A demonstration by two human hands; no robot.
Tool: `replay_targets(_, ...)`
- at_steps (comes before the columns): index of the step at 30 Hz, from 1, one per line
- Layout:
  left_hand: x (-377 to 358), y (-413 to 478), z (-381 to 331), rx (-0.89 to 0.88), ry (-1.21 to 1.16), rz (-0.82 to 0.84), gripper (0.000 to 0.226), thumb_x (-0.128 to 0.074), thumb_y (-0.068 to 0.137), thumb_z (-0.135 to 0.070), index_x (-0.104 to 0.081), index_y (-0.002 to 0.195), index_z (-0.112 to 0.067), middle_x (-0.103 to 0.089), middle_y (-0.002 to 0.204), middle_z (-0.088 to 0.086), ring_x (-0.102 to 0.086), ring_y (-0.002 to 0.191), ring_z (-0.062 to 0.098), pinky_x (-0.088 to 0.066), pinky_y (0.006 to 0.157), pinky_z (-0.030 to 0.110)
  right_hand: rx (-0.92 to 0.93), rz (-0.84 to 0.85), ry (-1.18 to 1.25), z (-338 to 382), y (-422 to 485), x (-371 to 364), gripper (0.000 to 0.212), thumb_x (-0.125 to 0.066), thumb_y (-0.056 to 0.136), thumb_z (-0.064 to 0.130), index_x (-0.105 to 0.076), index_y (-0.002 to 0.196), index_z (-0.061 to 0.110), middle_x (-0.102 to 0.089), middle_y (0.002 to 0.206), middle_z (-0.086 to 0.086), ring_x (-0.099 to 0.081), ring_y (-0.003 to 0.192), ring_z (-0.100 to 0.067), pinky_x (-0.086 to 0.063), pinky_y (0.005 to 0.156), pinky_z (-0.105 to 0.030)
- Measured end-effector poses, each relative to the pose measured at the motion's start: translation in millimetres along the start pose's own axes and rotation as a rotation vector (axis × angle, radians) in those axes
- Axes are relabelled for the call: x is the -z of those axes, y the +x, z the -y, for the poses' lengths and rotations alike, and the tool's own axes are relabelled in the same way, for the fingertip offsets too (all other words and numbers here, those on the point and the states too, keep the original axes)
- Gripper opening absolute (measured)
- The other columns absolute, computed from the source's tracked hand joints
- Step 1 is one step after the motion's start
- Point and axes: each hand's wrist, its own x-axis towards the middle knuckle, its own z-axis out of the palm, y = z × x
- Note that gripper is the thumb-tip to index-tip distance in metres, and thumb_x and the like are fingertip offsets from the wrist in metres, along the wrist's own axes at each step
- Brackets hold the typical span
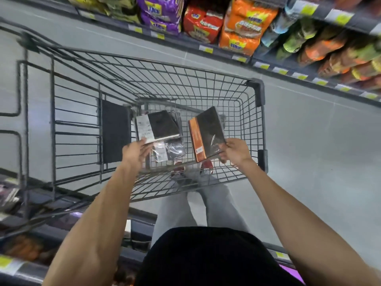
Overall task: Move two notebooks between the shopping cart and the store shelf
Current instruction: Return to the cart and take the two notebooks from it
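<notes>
Both my hands reach down into a grey wire shopping cart (260, 93). My left hand (135, 151) grips the near edge of a black notebook with a white label band (159, 124). My right hand (235, 151) pinches the near corner of a black notebook with an orange spine band (206, 135), which is tilted up on its edge. Beneath the left notebook lies another wrapped black notebook (170, 150) on the cart floor.
A store shelf (206, 48) with bags of snacks and yellow price tags runs along the top and right. Another shelf (24, 263) lies at the lower left, close behind me. A black flap (115, 131) stands at the cart's left end. Grey floor surrounds the cart.
</notes>
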Motion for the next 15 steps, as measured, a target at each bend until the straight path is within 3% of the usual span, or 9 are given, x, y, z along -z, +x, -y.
replay_targets(3,18,-16,-2,0.013,-0.011,0.058,0.046,-0.062,0.094,0.0,-0.047,0.137,0.004,-0.069,0.118,0.014,-0.074,0.087,0.023,-0.059,0.07,0.026,0.072,-0.045,0.034,9,-21,3,0.015,-0.06,0.096,0.006,-0.065,0.111,0.005,-0.073,0.097,-0.011,-0.069,0.055,-0.009,-0.057,0.054,-0.024)
replay_targets(7,42,-46,-8,0.01,-0.086,0.153,0.055,-0.063,0.093,-0.001,-0.041,0.143,-0.002,-0.067,0.121,0.013,-0.072,0.098,0.026,-0.057,0.077,0.03,0.11,-0.079,0.167,23,-59,1,0.015,-0.052,0.1,0.004,-0.056,0.115,0.001,-0.07,0.102,-0.012,-0.068,0.054,-0.013,-0.057,0.05,-0.027)
replay_targets(10,62,-69,-14,-0.002,-0.095,0.224,0.056,-0.059,0.093,0.004,-0.039,0.144,-0.003,-0.063,0.129,0.018,-0.065,0.114,0.033,-0.053,0.091,0.034,0.14,-0.097,0.235,32,-89,1,0.019,-0.052,0.101,0.004,-0.056,0.119,0.004,-0.07,0.1,-0.017,-0.068,0.057,-0.017,-0.059,0.057,-0.029)
replay_targets(15,91,-119,-35,-0.094,-0.104,0.388,0.053,-0.064,0.088,-0.004,-0.049,0.139,-0.007,-0.072,0.116,0.014,-0.07,0.102,0.026,-0.054,0.084,0.032,0.279,-0.139,0.294,45,-144,0,0.019,-0.051,0.101,0.004,-0.06,0.117,0.003,-0.071,0.1,-0.017,-0.066,0.061,-0.021,-0.06,0.061,-0.032)
